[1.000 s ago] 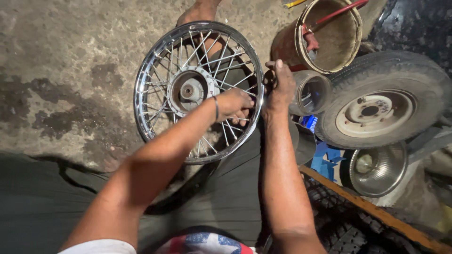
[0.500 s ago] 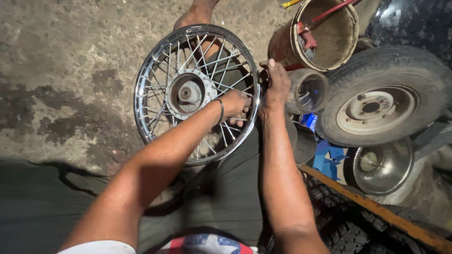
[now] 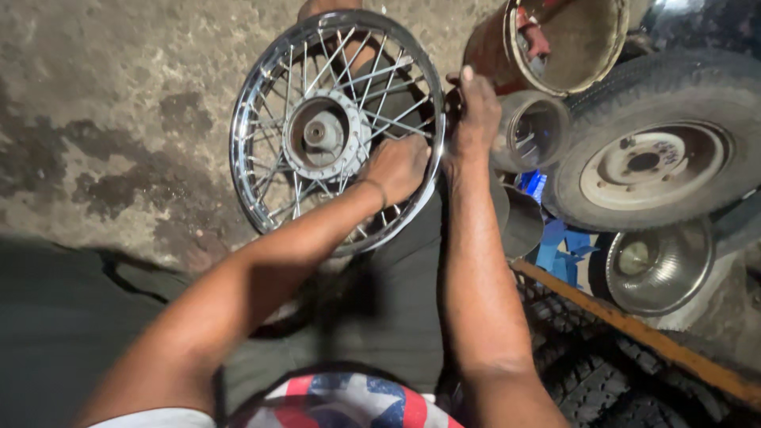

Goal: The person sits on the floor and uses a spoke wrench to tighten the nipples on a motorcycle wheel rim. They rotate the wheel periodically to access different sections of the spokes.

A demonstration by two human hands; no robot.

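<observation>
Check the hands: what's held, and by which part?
Both hold the spoked wheel. The left hand is closed among the spokes just inside the rim; the right hand grips the chrome rim's outer right edge.

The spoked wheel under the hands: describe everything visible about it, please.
The spoked wheel is a bare rim without a tyre, shiny chrome-looking metal, with thin wire spokes crossing to a round grey hub with a short axle stub at its centre. It stands tilted on the stained concrete floor, leaning toward the person's lap. The left hand rests on the spokes near the lower right of the rim; the right hand grips the rim's right edge. A foot shows behind its top.
</observation>
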